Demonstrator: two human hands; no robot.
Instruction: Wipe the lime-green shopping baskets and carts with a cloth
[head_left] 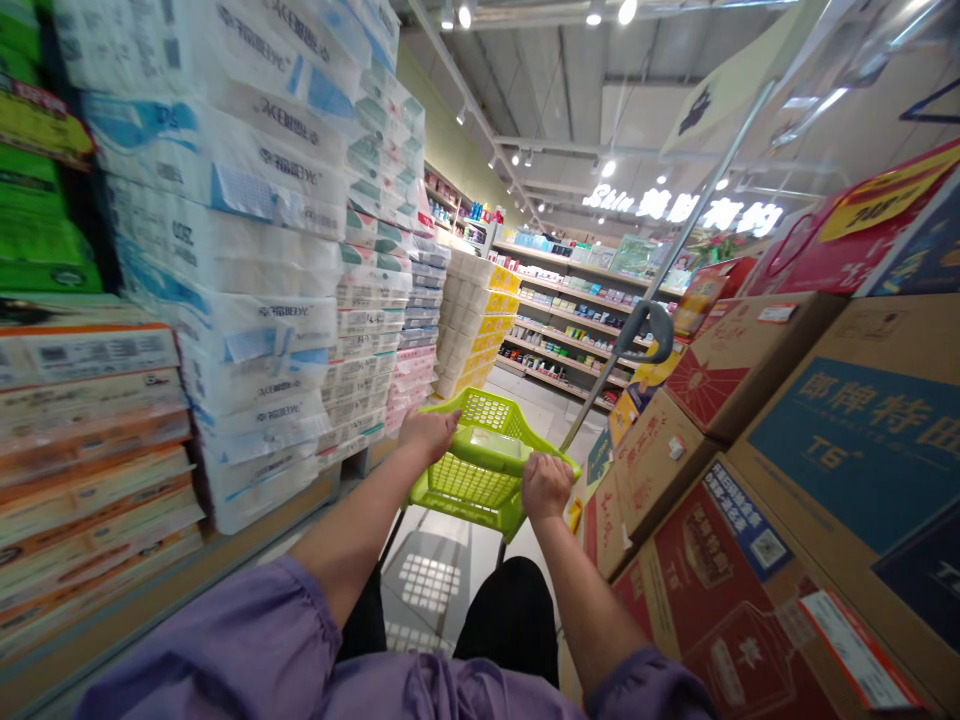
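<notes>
A lime-green plastic shopping basket point(480, 470) on a wheeled frame stands in front of me in a shop aisle. My left hand point(427, 432) grips its near left rim with the fingers curled over the edge. At the near right rim my right hand point(546, 486) is closed in a fist round the basket's edge. Something pale and flat lies inside the basket; I cannot make it out. A metal pole with a grey curved handle point(651, 322) rises from the basket's right side.
Tall stacks of wrapped tissue packs point(255, 240) line the left side. Cardboard and red boxes point(757, 470) are piled close on the right. The tiled aisle floor point(525, 392) runs ahead to stocked shelves point(577, 320) under a lit sign.
</notes>
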